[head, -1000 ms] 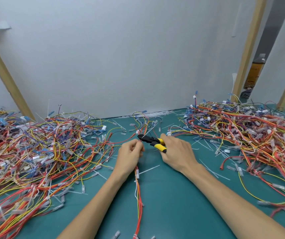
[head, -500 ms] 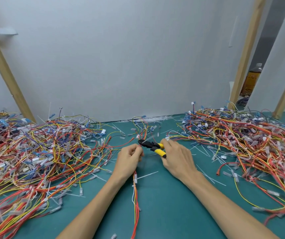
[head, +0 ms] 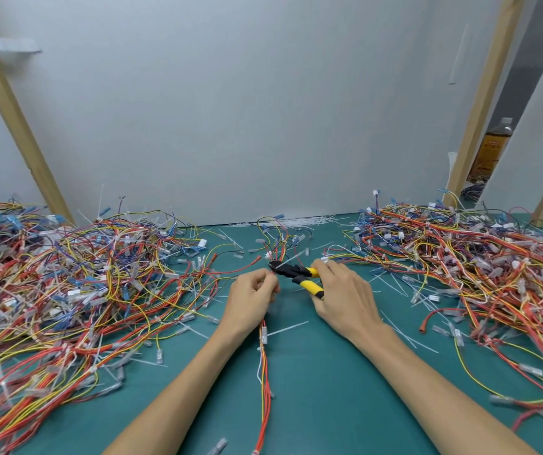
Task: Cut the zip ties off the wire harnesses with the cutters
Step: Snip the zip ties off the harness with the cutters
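Cutters [head: 297,274], one; held harness [head: 263,362], one.

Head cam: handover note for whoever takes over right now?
Hands: left hand pinches one wire harness; right hand grips the cutters by the yellow handles.
Cutter nose sits at the harness just beyond the left fingers, against a white zip tie.
Done: cut ties lie loose on the table.
Left: this tie (cannot tell if severed), plus the left pile and right pile; which is finished, cannot tell.
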Motion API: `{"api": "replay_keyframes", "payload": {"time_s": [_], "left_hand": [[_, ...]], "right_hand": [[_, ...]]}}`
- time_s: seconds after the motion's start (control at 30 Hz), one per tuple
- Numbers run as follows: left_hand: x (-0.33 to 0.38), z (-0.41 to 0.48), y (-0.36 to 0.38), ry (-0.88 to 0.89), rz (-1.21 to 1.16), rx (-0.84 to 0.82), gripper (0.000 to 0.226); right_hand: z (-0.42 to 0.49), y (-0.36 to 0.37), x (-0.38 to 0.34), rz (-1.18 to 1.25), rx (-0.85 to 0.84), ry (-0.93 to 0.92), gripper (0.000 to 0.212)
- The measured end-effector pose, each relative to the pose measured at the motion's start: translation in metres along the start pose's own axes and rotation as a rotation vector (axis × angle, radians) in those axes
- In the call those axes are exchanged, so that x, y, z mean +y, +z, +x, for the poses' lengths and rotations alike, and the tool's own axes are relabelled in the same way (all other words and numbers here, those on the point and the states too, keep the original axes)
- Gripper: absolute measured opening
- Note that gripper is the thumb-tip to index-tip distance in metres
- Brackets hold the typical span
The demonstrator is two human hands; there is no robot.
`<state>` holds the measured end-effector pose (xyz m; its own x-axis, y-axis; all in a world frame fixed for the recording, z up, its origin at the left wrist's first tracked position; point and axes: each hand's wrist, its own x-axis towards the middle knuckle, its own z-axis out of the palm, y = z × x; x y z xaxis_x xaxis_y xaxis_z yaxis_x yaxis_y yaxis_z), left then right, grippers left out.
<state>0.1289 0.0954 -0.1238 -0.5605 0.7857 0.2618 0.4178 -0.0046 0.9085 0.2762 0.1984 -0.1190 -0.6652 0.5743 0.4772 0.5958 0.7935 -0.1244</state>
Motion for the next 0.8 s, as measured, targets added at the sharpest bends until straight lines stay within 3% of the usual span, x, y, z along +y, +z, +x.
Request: {"api": "replay_keyframes", "payload": {"time_s": [0.17,0.27,0.37,0.57,0.8], "left_hand": [[0.0003,-0.0003,0.0013,-0.013,0.014,0.003,0.023],[-0.0003,0.0001,0.0004,-0.021,-0.001,0.016,0.025],[0.0001,-0.0003,0.0004,-0.026,-0.003,0.017,0.027],[-0.0016,0.0013,0.0015,-0.044,0.004,0.030,0.032],[0.0030,-0.0010,0.0016,-0.043,-0.003,0.012,0.023]], "right_hand": [[-0.0003,0.0000,0.0002,-0.005,-0.012,0.027,0.019],[0.0000,0.0028,-0.0011,-0.020,-0.016,0.002,0.027],[0.0038,0.0048,0.0003,0.004,-0.055,0.006,0.019],[0.0042,0.0062,0.0016,-0.006,-0.032,-0.032,0.023],[0.0021,0.0044,0.0027,0.008,-0.026,-0.027,0.022]]}}
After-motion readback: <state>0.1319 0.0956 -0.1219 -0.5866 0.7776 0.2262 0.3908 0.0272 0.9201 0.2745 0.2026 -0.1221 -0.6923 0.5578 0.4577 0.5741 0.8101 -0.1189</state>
